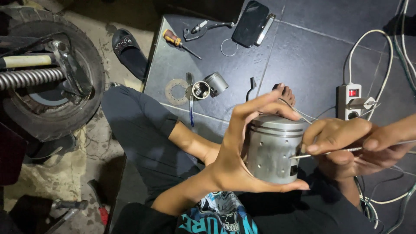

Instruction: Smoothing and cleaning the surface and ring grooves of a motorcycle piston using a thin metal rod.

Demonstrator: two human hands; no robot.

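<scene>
The left hand (236,151) is wrapped around a dull grey metal piston (273,149) with a grooved crown and small drilled holes in its skirt, fingers over the top rim and thumb under the base, holding it up over the lap. The right hand (346,147) pinches a thin steel pick (329,152) between thumb and forefinger, its tip at a hole in the skirt. The piston looks solid, stiff and fairly weighty, its machined wall smooth and probably slick with oil — the spanning grip across both ends seems the surest hold.

On the dark floor tiles (303,56) lie a second small grey piston (210,86), a flat toothed metal ring (176,91), an orange-handled screwdriver (180,43), a black phone (250,17) and a white power strip (350,100) with a lit red switch. A rubber tyre (52,73) stands to the left.
</scene>
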